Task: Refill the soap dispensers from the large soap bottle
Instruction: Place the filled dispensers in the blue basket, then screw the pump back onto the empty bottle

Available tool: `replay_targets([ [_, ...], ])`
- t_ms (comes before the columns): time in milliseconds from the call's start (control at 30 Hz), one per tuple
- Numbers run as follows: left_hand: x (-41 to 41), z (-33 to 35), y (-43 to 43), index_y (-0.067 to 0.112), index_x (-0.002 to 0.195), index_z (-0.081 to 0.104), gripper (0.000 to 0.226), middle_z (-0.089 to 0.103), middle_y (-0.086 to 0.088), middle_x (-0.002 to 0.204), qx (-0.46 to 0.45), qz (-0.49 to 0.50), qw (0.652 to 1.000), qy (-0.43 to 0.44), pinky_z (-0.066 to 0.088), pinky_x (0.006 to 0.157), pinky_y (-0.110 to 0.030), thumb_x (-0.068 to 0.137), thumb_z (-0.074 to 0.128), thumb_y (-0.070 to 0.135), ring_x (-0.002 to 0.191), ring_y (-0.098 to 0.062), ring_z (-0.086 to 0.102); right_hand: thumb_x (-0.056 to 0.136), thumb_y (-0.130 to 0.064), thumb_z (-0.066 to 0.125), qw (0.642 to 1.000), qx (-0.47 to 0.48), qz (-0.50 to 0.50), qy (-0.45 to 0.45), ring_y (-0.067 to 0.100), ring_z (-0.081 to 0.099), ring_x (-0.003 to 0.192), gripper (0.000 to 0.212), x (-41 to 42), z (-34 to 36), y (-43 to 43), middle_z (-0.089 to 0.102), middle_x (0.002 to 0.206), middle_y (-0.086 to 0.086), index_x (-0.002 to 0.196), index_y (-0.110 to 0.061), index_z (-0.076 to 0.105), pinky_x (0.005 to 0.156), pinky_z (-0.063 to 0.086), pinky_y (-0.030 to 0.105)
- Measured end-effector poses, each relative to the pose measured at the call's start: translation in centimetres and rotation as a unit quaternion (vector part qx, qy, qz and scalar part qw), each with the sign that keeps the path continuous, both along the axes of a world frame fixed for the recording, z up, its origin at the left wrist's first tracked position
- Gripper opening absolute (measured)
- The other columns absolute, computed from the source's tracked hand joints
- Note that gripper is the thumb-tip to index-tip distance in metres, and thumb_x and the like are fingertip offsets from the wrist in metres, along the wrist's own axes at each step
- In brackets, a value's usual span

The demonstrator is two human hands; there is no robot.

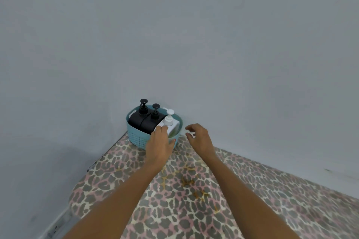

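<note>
With my left hand resting loosely on the white pump bottle in the teal basket and my right hand open beside it, a careless pull could topple the tightly packed black dispensers.

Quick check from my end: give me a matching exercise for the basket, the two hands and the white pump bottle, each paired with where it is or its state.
Things:
1. basket
2. left hand
3. right hand
4. white pump bottle

Descriptions:
A. open, in the air beside the basket
B. teal, in the wall corner
C. inside the basket, right of two black dispensers
D. fingers on the basket's front rim

Pairs: 1-B, 2-D, 3-A, 4-C
</note>
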State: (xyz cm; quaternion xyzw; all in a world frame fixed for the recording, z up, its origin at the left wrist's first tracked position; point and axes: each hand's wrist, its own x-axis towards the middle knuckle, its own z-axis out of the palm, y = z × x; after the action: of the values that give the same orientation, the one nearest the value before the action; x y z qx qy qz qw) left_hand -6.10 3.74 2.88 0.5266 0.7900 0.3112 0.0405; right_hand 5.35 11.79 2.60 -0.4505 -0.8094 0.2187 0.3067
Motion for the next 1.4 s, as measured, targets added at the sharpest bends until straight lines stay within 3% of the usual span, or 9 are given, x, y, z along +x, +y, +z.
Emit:
replay_targets([
  [267, 5.4, 1.1, -2.3, 0.012, 0.125, 0.044, 0.04, 0.047, -0.007, 0.129, 0.026, -0.064, 0.995, -0.064, 0.045, 0.085, -0.035, 0.089, 0.055, 0.024, 0.113, -0.023, 0.05, 0.09, -0.013, 0.056, 0.998, 0.025, -0.049, -0.005, 0.016, 0.055, 0.109, 0.026, 7.4, 0.9, -4.0, 0.06, 0.118, 0.005, 0.115, -0.009, 0.059, 0.086, 0.039, 0.019],
  [833, 22.2, 1.2, -5.4, 0.013, 0.124, 0.044, 0.038, 0.052, -0.006, 0.122, 0.013, -0.191, 0.971, -0.141, 0.044, 0.086, -0.03, 0.089, 0.055, 0.025, 0.108, -0.019, 0.053, 0.09, -0.02, 0.058, 0.979, 0.051, -0.195, 0.04, 0.014, 0.056, 0.106, 0.026, 26.1, 0.5, -11.5, 0.062, 0.114, 0.003, 0.114, -0.01, 0.059, 0.086, 0.04, 0.018],
  [1200, 34.7, -1.1, -5.0, 0.014, 0.122, 0.044, 0.037, 0.053, -0.005, 0.117, -0.035, -0.287, 0.944, -0.159, 0.046, 0.084, -0.03, 0.089, 0.056, 0.027, 0.102, -0.018, 0.055, 0.088, -0.02, 0.061, 0.934, 0.05, -0.347, 0.069, 0.015, 0.059, 0.1, 0.023, 38.9, -2.5, -15.4, 0.065, 0.105, 0.003, 0.109, -0.009, 0.062, 0.08, 0.039, 0.016],
  [1400, 40.5, -1.7, -3.9, 0.012, 0.123, 0.045, 0.039, 0.053, -0.005, 0.115, -0.056, -0.333, 0.925, -0.173, 0.045, 0.08, -0.028, 0.089, 0.056, 0.025, 0.096, -0.017, 0.054, 0.088, -0.022, 0.06, 0.889, 0.049, -0.444, 0.104, 0.018, 0.06, 0.097, 0.022, 44.5, -4.0, -16.4, 0.066, 0.103, 0.005, 0.105, -0.008, 0.063, 0.075, 0.043, 0.024],
])
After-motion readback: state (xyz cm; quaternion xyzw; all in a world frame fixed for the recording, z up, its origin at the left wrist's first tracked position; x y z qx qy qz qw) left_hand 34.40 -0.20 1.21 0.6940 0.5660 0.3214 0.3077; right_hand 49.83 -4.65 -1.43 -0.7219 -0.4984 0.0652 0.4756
